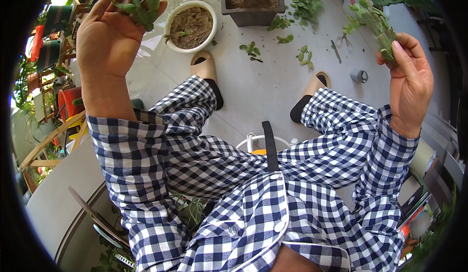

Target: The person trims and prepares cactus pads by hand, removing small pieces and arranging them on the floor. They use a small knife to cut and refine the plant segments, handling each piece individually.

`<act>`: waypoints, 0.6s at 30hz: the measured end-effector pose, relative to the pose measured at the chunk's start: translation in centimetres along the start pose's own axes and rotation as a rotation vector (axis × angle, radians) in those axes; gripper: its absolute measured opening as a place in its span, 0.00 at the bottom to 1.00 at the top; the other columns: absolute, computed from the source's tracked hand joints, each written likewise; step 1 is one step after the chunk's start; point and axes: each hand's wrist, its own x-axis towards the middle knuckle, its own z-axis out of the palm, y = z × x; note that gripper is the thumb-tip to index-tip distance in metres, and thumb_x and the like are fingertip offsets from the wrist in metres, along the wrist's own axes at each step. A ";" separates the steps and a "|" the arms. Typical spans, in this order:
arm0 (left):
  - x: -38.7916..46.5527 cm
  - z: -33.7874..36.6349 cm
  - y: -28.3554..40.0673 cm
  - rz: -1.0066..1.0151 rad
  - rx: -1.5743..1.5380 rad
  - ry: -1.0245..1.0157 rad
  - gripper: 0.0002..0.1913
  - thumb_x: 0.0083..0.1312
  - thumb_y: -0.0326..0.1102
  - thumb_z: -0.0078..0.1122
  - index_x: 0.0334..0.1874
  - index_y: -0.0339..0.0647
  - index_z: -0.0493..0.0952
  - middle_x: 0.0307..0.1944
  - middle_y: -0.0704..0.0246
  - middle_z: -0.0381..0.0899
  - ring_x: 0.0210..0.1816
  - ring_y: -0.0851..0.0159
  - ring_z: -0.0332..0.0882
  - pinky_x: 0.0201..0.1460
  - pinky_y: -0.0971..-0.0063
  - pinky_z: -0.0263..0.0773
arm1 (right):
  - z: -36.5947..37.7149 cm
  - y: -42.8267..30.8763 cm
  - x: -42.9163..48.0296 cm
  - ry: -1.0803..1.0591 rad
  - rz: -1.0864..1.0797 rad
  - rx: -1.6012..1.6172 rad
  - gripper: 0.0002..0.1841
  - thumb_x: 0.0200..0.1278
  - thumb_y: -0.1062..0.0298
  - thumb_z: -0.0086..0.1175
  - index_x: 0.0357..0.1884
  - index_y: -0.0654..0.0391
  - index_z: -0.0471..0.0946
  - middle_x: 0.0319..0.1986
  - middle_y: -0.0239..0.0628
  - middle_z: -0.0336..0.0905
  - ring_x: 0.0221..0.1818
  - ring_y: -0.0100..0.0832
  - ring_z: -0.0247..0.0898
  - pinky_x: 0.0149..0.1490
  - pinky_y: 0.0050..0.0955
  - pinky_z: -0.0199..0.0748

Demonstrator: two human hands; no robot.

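My left hand [109, 45] is raised at the upper left, palm facing up. Several green segmented succulent cuttings [140, 8] lie across its fingers, partly curled around them. At the right, my right hand [409, 67] pinches a flat-jointed succulent stem [380, 27] between thumb and fingers, its leafy end pointing up and left. Nearest to my left hand stands a round white pot [213, 27] of dry soil with a small sprig on it. Loose cuttings [251, 49] and a bigger heap of cut green stems [306, 5] lie on the tiled floor.
A dark rectangular planter [252, 18] with a cactus stands ahead. On the floor are a knife-like strip [335, 51], a clear spoon-like item [344, 43] and a small grey cylinder [359, 76]. A white pot [353, 1] is beyond my right hand; plant shelves [75, 16] line the left.
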 end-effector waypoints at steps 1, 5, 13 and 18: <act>0.2 0.1 -0.3 -0.004 -0.001 0.000 0.26 0.82 0.38 0.35 0.70 0.18 0.59 0.67 0.38 0.68 0.70 0.40 0.67 0.77 0.44 0.60 | 0.0 0.0 -0.1 0.003 -0.001 -0.006 0.14 0.73 0.70 0.56 0.53 0.68 0.76 0.40 0.43 0.84 0.39 0.30 0.81 0.48 0.27 0.76; -0.8 0.2 0.7 0.013 0.027 0.036 0.26 0.82 0.39 0.35 0.71 0.18 0.59 0.68 0.38 0.68 0.70 0.40 0.67 0.77 0.44 0.60 | 0.2 0.0 0.2 -0.026 0.005 0.020 0.14 0.73 0.70 0.56 0.53 0.68 0.76 0.40 0.43 0.83 0.39 0.30 0.81 0.48 0.28 0.76; -0.5 0.5 0.2 -0.008 0.048 0.008 0.26 0.82 0.38 0.33 0.71 0.19 0.59 0.68 0.39 0.67 0.70 0.40 0.68 0.77 0.45 0.60 | 0.5 0.0 0.0 -0.034 0.020 0.020 0.14 0.73 0.70 0.56 0.53 0.69 0.76 0.40 0.43 0.84 0.40 0.30 0.81 0.48 0.28 0.76; 0.5 0.3 -1.1 -0.066 0.104 -0.070 0.26 0.82 0.38 0.34 0.71 0.19 0.59 0.68 0.39 0.68 0.69 0.41 0.70 0.75 0.48 0.65 | 0.7 0.2 -0.2 -0.035 0.044 -0.035 0.12 0.72 0.70 0.57 0.51 0.67 0.78 0.39 0.40 0.84 0.39 0.28 0.81 0.47 0.26 0.76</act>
